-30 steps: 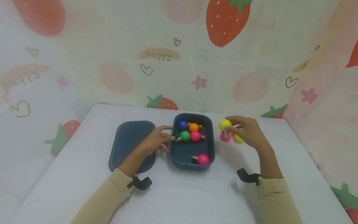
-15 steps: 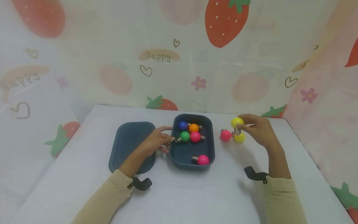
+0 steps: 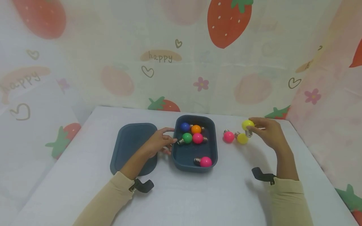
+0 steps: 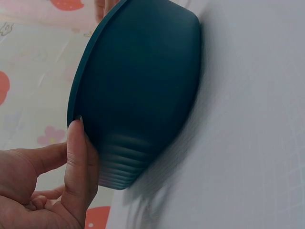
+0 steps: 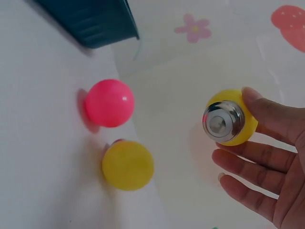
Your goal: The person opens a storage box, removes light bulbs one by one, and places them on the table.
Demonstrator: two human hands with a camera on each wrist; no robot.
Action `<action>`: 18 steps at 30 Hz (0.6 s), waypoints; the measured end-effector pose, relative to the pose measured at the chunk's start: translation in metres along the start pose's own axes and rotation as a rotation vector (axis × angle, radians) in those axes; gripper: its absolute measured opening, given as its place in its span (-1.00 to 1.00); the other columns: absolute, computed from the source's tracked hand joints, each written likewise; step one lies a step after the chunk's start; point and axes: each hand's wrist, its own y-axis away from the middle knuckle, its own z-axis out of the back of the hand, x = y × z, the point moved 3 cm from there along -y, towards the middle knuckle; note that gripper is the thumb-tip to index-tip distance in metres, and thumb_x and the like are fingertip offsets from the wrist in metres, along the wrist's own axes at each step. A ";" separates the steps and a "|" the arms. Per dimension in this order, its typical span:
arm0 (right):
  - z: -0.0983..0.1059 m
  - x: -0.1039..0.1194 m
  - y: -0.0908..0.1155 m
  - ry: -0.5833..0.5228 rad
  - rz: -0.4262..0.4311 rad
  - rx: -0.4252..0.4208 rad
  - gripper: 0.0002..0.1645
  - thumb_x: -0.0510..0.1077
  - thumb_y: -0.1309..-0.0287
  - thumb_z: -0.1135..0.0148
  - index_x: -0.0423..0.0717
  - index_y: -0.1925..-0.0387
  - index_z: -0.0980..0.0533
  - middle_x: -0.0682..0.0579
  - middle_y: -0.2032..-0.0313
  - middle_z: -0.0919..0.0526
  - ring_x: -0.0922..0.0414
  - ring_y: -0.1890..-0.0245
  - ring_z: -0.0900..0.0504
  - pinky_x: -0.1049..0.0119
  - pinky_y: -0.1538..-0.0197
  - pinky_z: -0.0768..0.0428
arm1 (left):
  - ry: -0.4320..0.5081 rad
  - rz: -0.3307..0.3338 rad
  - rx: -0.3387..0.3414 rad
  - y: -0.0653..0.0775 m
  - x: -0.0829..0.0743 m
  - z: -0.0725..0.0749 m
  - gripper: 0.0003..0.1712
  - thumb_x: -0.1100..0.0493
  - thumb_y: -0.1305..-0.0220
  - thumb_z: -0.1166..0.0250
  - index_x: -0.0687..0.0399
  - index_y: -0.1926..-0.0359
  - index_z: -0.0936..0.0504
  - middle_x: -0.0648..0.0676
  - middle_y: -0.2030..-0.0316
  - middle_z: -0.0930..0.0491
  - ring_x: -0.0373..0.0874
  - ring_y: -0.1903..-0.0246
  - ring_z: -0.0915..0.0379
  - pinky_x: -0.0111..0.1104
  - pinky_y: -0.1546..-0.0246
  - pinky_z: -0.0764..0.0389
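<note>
My left hand (image 3: 159, 142) grips the near-left rim of a dark blue box (image 3: 185, 165), with fingertips against its outer wall in the left wrist view. Inside the box lie a blue bulb (image 3: 185, 126), an orange bulb (image 3: 195, 129), a green bulb (image 3: 187, 137) and two pink bulbs, one at the middle and one near the front. To the right of the box, my right hand (image 3: 267, 131) pinches a yellow light bulb (image 3: 247, 124) above the table, its metal screw base (image 5: 219, 124) pointing down. Beneath and left of it lie a yellow bulb (image 3: 242, 138) and a pink bulb (image 3: 228, 137).
A flat dark blue lid (image 3: 127, 141) lies on the white table (image 3: 181, 197), left of the box and partly under my left forearm. Strawberry-patterned cloth (image 3: 127, 40) hangs behind the table and along both sides.
My right hand has moved right with the yellow bulb, away from the box and past the bulbs on the table, and lowered slightly. My left hand and the box stay in place.
</note>
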 end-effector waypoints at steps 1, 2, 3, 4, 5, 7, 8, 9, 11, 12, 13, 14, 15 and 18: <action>0.000 -0.002 0.001 -0.004 -0.013 0.002 -0.47 0.03 -0.33 -0.35 -0.17 -0.21 -0.58 -0.21 -0.08 -0.67 -0.19 -0.01 -0.63 -0.16 0.02 -0.63 | 0.000 0.002 0.000 0.000 0.000 0.000 -0.26 0.23 -0.39 -0.34 0.10 -0.50 -0.25 0.38 0.06 -0.63 -0.11 0.44 -0.55 -0.29 0.47 -0.75; 0.000 -0.004 0.001 -0.008 -0.028 0.005 -0.46 0.04 -0.33 -0.34 -0.17 -0.21 -0.58 -0.22 -0.08 -0.67 -0.19 -0.02 -0.62 -0.17 0.02 -0.62 | -0.001 0.003 0.000 0.000 0.000 0.000 -0.25 0.23 -0.39 -0.34 0.10 -0.50 -0.24 0.37 0.06 -0.63 -0.11 0.44 -0.55 -0.29 0.47 -0.75; 0.000 -0.006 0.002 -0.013 -0.045 0.010 -0.45 0.05 -0.33 -0.34 -0.17 -0.21 -0.58 -0.22 -0.08 -0.67 -0.20 -0.04 -0.61 -0.19 0.00 -0.61 | 0.000 0.004 0.000 0.000 0.000 0.000 -0.25 0.23 -0.39 -0.34 0.10 -0.50 -0.24 0.37 0.06 -0.63 -0.11 0.44 -0.55 -0.29 0.47 -0.75; 0.000 -0.008 0.002 -0.017 -0.059 0.014 -0.45 0.06 -0.34 -0.34 -0.18 -0.22 -0.57 -0.23 -0.08 -0.66 -0.21 -0.05 -0.60 -0.21 -0.01 -0.59 | -0.001 0.005 0.000 0.000 0.000 0.000 -0.25 0.23 -0.39 -0.34 0.10 -0.50 -0.24 0.37 0.06 -0.63 -0.11 0.44 -0.55 -0.29 0.47 -0.75; -0.001 -0.010 0.002 -0.017 -0.070 0.018 -0.44 0.06 -0.34 -0.33 -0.19 -0.22 -0.57 -0.24 -0.08 -0.66 -0.21 -0.06 -0.59 -0.23 -0.03 -0.58 | 0.000 0.005 -0.001 0.000 0.000 0.000 -0.25 0.23 -0.39 -0.34 0.10 -0.50 -0.24 0.37 0.06 -0.63 -0.11 0.44 -0.55 -0.29 0.47 -0.75; -0.002 -0.014 0.003 -0.013 -0.094 0.025 -0.44 0.06 -0.35 -0.33 -0.20 -0.22 -0.56 -0.26 -0.07 -0.66 -0.24 -0.08 -0.58 -0.27 -0.05 -0.56 | -0.001 0.007 -0.002 0.000 0.000 0.000 -0.26 0.24 -0.39 -0.34 0.08 -0.50 -0.25 0.37 0.06 -0.63 -0.11 0.43 -0.55 -0.29 0.47 -0.75; -0.002 -0.017 0.003 -0.008 -0.105 0.028 -0.44 0.05 -0.35 -0.32 -0.21 -0.22 -0.55 -0.27 -0.08 -0.66 -0.24 -0.09 -0.58 -0.28 -0.06 -0.55 | -0.001 0.006 -0.002 0.000 0.000 0.000 -0.26 0.23 -0.39 -0.34 0.08 -0.50 -0.25 0.37 0.05 -0.63 -0.11 0.43 -0.55 -0.30 0.47 -0.75; -0.003 -0.019 0.003 -0.005 -0.119 0.032 -0.44 0.05 -0.35 -0.32 -0.21 -0.23 -0.55 -0.28 -0.08 -0.65 -0.25 -0.11 -0.57 -0.29 -0.07 -0.55 | -0.002 0.005 -0.002 0.000 0.001 0.000 -0.26 0.23 -0.39 -0.34 0.08 -0.50 -0.25 0.37 0.06 -0.63 -0.11 0.43 -0.55 -0.29 0.47 -0.75; -0.004 -0.026 0.003 0.007 -0.143 0.042 -0.44 0.06 -0.36 -0.31 -0.20 -0.23 -0.54 -0.28 -0.10 -0.64 -0.26 -0.13 -0.55 -0.30 -0.09 -0.54 | -0.004 0.004 -0.003 -0.001 0.001 0.000 -0.26 0.23 -0.39 -0.34 0.08 -0.50 -0.25 0.38 0.05 -0.63 -0.11 0.43 -0.55 -0.29 0.46 -0.75; -0.005 -0.029 0.003 0.009 -0.153 0.046 -0.43 0.06 -0.36 -0.30 -0.20 -0.24 -0.54 -0.28 -0.11 -0.63 -0.26 -0.14 -0.54 -0.30 -0.10 -0.54 | -0.004 0.003 -0.002 -0.001 0.001 0.000 -0.26 0.23 -0.39 -0.34 0.08 -0.50 -0.25 0.38 0.05 -0.63 -0.11 0.43 -0.55 -0.29 0.46 -0.75; -0.005 -0.032 0.003 0.010 -0.162 0.049 -0.43 0.06 -0.37 -0.30 -0.20 -0.24 -0.53 -0.28 -0.12 -0.63 -0.27 -0.15 -0.53 -0.30 -0.11 -0.53 | -0.004 0.003 -0.003 -0.001 0.001 0.000 -0.26 0.23 -0.39 -0.34 0.08 -0.50 -0.25 0.38 0.05 -0.63 -0.11 0.43 -0.55 -0.29 0.47 -0.75; -0.005 -0.034 0.003 0.011 -0.168 0.051 -0.44 0.06 -0.37 -0.29 -0.19 -0.24 -0.54 -0.28 -0.12 -0.63 -0.26 -0.15 -0.53 -0.30 -0.12 -0.53 | -0.004 0.003 -0.003 -0.001 0.001 0.000 -0.26 0.23 -0.39 -0.34 0.08 -0.50 -0.25 0.38 0.05 -0.63 -0.11 0.43 -0.55 -0.29 0.47 -0.75; -0.005 -0.037 0.004 0.013 -0.173 0.054 -0.43 0.07 -0.37 -0.29 -0.19 -0.24 -0.54 -0.28 -0.12 -0.63 -0.26 -0.15 -0.53 -0.30 -0.12 -0.53 | -0.003 0.003 -0.003 -0.001 0.001 0.000 -0.26 0.23 -0.39 -0.34 0.07 -0.50 -0.25 0.38 0.05 -0.63 -0.11 0.43 -0.55 -0.29 0.47 -0.75; -0.006 -0.042 0.004 0.028 -0.170 0.056 -0.43 0.06 -0.38 -0.28 -0.21 -0.25 -0.53 -0.29 -0.10 -0.64 -0.27 -0.12 -0.56 -0.27 -0.06 -0.55 | -0.001 0.002 -0.005 -0.001 0.001 0.000 -0.27 0.23 -0.39 -0.34 0.08 -0.49 -0.26 0.38 0.05 -0.63 -0.11 0.44 -0.55 -0.29 0.47 -0.75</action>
